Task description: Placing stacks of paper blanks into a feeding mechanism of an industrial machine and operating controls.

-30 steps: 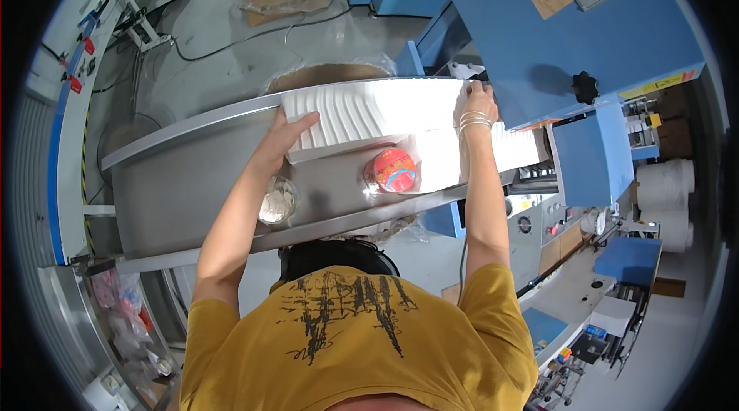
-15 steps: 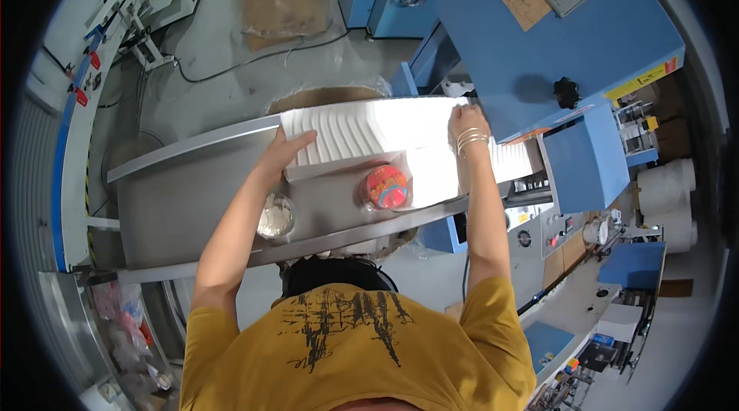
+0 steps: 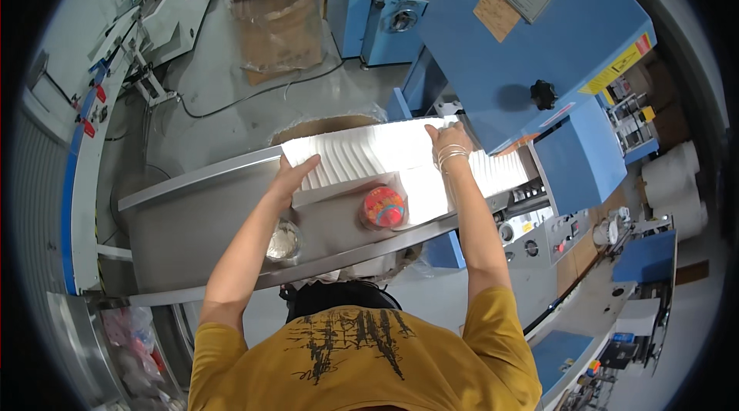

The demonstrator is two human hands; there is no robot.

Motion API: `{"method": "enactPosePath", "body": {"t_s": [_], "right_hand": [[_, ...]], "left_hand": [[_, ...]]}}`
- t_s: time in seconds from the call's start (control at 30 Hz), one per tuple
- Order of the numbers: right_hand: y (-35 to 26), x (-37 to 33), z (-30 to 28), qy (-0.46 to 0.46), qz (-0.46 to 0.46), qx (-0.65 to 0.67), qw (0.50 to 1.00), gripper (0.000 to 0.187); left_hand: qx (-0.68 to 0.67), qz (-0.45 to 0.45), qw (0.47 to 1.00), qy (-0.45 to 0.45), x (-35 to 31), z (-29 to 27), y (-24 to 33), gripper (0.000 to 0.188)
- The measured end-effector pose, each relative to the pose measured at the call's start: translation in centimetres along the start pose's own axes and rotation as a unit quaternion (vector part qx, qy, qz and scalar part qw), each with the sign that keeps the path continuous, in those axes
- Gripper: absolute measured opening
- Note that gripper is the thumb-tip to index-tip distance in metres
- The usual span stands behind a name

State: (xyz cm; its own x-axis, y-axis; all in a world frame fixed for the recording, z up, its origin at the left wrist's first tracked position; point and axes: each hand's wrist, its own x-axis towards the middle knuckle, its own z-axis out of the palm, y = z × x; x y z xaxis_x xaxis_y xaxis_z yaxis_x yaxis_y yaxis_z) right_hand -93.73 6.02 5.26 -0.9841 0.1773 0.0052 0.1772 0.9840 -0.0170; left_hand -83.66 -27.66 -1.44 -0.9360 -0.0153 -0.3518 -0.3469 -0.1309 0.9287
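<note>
A long row of nested white ridged pieces (image 3: 346, 153), perhaps paper cups or bowls, lies along the far side of a metal trough (image 3: 200, 218). My left hand (image 3: 295, 174) cups the row's left end, thumb over the near side and fingers at the far side. On the row's right part, beside the blue machine, my right hand (image 3: 450, 142) grips from above with bent fingers; glare washes out the edges there. A round container with a red and pink patterned top (image 3: 383, 207) stands in the trough, near the row's middle. Close to my left forearm is a clear round container with pale contents (image 3: 283, 242).
A large blue machine (image 3: 531, 49) with a black knob (image 3: 543, 94) overhangs the trough's right end. Beyond the trough stands a plastic-lined cardboard box (image 3: 277, 34), with a cable (image 3: 231, 109) on the floor. White machinery with a blue edge (image 3: 71, 211) is at the left.
The whole view has tilted, so everything appears shifted. My right hand's thumb and fingers have spread a little more on the row. My left hand stays at the row's left end.
</note>
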Motion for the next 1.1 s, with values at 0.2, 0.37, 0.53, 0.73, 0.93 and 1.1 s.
{"method": "enactPosePath", "body": {"t_s": [0.2,0.37,0.53,0.73,0.93,1.1], "right_hand": [[-1.9,0.8,3.0,-0.033,-0.06,-0.042,0.997,0.061],[-6.7,-1.6,1.1,-0.027,-0.065,-0.022,0.997,0.057],[-13.1,-5.1,-0.7,-0.026,-0.08,-0.013,0.996,0.053],[-20.4,-9.2,1.5,-0.06,-0.096,0.02,0.993,0.053],[-25.4,-16.3,-0.1,-0.042,-0.107,0.02,0.993,0.061],[-19.2,-16.1,-0.2,-0.156,-0.093,0.216,0.959,0.091]], "left_hand": [[-0.043,-0.018,0.999,0.0,-0.9,-0.5,0.5,0.089],[-0.072,0.019,0.997,0.019,-2.7,-3.6,1.6,0.071],[-0.1,0.013,0.994,0.051,-6.5,-8.6,3.5,0.054],[-0.044,-0.004,0.997,0.071,-9.4,-18.5,1.9,0.068],[-0.068,-0.058,0.996,0.016,-11.8,-27.0,1.9,0.072],[-0.052,-0.07,0.996,-0.003,-11.5,-26.3,2.3,0.075]]}}
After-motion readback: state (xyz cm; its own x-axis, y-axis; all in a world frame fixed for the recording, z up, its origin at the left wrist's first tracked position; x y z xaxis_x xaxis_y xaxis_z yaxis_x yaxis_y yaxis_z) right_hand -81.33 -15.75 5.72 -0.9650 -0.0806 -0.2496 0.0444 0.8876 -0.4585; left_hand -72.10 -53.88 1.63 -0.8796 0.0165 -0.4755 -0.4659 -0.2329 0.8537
